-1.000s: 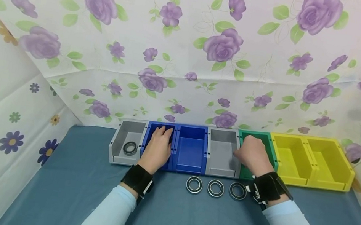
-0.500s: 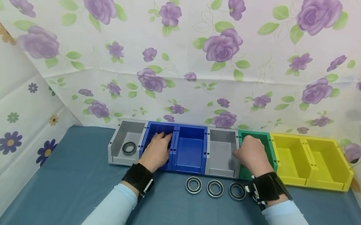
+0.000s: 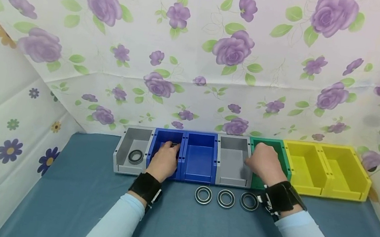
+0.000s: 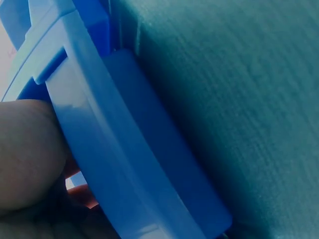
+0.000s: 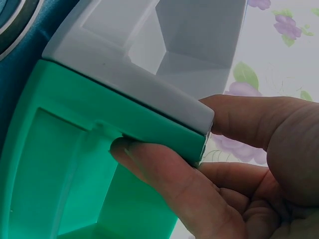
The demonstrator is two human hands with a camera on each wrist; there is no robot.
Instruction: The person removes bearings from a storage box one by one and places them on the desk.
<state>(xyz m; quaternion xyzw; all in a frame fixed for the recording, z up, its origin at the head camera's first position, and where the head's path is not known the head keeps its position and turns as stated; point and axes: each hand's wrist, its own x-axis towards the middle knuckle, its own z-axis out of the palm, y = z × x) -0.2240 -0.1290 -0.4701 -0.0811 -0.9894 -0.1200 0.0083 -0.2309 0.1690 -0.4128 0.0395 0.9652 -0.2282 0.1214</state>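
Observation:
My left hand [image 3: 163, 161] reaches into the left blue bin [image 3: 169, 135], its fingertips around a dark ring that looks like a bearing [image 3: 173, 145], mostly hidden by the fingers. In the left wrist view the thumb side of that hand [image 4: 30, 154] lies along the blue bin's wall [image 4: 114, 144]. My right hand [image 3: 265, 161] pinches the adjoining walls of the grey bin [image 3: 235, 157] and the green bin [image 3: 281, 157]. The right wrist view shows its fingers [image 5: 172, 174] on both sides of those walls. Beside it on the cloth lie three bearings [image 3: 225, 207] in a row.
Another bearing [image 3: 134, 162] rests in the leftmost grey bin [image 3: 121, 165]. A second blue bin [image 3: 200, 160] stands mid-row, and two yellow bins [image 3: 329, 178] end the row at right. Blue cloth [image 3: 174, 229] covers the table; a flowered sheet [image 3: 199, 55] hangs behind.
The left hand's fingers have drawn in and back slightly inside the blue bin, and a dark ring now shows at their tips. My right hand has stayed in place.

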